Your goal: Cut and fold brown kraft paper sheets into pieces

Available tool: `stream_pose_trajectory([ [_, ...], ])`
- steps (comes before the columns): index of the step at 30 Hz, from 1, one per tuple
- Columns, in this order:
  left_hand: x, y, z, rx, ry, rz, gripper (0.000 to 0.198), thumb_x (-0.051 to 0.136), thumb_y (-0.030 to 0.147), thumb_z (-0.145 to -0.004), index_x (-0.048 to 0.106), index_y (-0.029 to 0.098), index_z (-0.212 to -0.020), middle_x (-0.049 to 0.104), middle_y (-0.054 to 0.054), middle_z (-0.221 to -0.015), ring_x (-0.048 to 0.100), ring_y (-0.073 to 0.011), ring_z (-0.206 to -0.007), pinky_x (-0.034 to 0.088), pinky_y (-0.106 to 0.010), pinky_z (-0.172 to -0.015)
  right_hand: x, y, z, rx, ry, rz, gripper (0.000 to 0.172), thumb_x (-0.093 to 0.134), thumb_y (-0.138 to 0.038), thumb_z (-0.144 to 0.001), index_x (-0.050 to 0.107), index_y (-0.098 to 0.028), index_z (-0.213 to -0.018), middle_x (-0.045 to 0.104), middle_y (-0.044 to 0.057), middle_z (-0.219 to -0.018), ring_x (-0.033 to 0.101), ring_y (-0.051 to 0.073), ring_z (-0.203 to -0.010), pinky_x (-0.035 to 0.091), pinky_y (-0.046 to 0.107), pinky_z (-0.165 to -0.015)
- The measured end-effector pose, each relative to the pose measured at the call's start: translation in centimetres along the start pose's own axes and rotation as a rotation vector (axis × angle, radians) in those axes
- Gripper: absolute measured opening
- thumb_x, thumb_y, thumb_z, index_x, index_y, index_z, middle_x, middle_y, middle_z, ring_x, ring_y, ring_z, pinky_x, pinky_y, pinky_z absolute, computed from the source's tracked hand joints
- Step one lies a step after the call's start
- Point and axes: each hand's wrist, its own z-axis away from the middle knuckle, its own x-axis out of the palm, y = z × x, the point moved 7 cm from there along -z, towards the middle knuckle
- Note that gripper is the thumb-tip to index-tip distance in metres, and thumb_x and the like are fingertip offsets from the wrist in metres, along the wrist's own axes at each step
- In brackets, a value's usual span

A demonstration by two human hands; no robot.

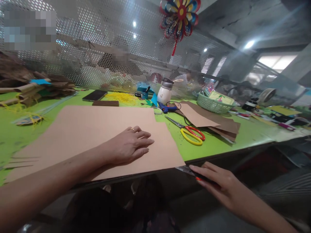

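Observation:
My left hand [130,145] lies flat, fingers together, on a large brown cardboard sheet [85,129] that covers the near part of the green table [218,142]. A ring shows on one finger. My right hand [213,181] is below the table's front edge, closed round a red-handled pair of scissors [188,171]. The blades touch the sheet's near right corner.
A second pair of scissors [191,133] with red and yellow handles lies right of the sheet. Behind it are brown card pieces [209,119], a blue glue gun [167,107], a white jar [164,93], a green basket [212,103], a phone [94,95] and yellow strands [121,97]. Perforated metal screen at the back.

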Motion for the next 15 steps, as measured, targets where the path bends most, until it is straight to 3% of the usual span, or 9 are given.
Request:
stream_pose_trajectory([
  [5, -0.1, 0.1, 0.0, -0.003, -0.006, -0.005, 0.034, 0.04, 0.037, -0.097, 0.058, 0.027, -0.125, 0.059, -0.006, -0.131, 0.052, -0.026, -0.108, 0.038, -0.041, -0.091, -0.1, -1.1, -1.2, -0.003, -0.035, -0.036, 0.037, 0.045, -0.025, -0.097, 0.054, -0.025, -0.133, 0.061, 0.008, -0.097, 0.064, 0.016, -0.087, 0.053, 0.029, -0.079],
  [15, 0.0, 0.0, 0.1, -0.008, 0.001, 0.01, 0.035, 0.041, 0.037, -0.097, 0.058, 0.027, -0.126, 0.058, -0.006, -0.132, 0.052, -0.0263, -0.109, 0.037, -0.042, -0.092, -0.2, -2.2, -2.1, -0.001, -0.007, -0.047, 0.037, 0.05, -0.03, -0.096, 0.057, -0.028, -0.131, 0.066, 0.009, -0.114, 0.064, 0.021, -0.104, 0.055, 0.032, -0.086],
])
